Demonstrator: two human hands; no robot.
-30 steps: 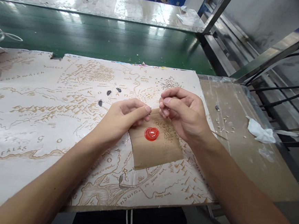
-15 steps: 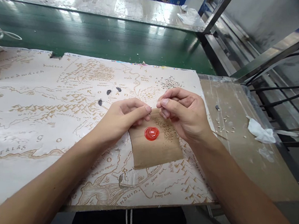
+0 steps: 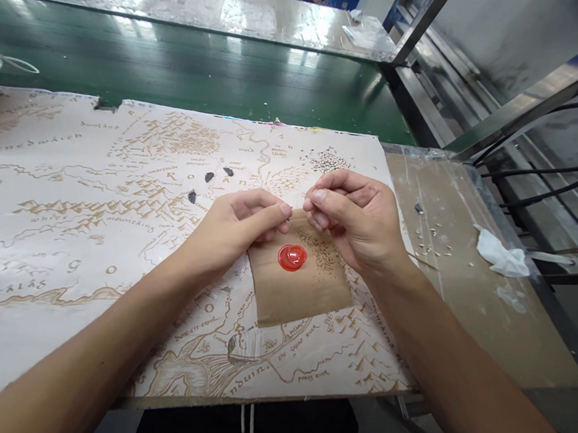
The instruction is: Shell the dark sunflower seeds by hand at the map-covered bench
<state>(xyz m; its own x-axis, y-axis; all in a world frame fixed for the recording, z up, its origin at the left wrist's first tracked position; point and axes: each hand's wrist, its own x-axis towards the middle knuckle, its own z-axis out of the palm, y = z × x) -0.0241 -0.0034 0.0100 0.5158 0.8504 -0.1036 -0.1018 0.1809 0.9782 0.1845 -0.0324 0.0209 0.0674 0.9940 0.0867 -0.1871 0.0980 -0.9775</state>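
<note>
A brown paper piece [image 3: 299, 286] lies on a large map-printed sheet [image 3: 93, 212], with a small red ring-shaped rubber part [image 3: 292, 257] and a scatter of tiny grains on it. My left hand [image 3: 237, 230] rests at the paper's upper left corner, fingers curled and pinched on something too small to make out. My right hand [image 3: 354, 218] is at the paper's upper right, thumb and fingers pinched together on something I cannot make out. The two pinches nearly meet above the red part.
Three small dark chips [image 3: 209, 177] lie on the map beyond my left hand, and a pile of tiny grains [image 3: 327, 161] beyond my right. A crumpled white tissue [image 3: 502, 258] lies at the right. A green conveyor belt [image 3: 182, 71] runs behind.
Almost nothing has moved; my right hand's fingertips have shifted very slightly toward my left hand.
</note>
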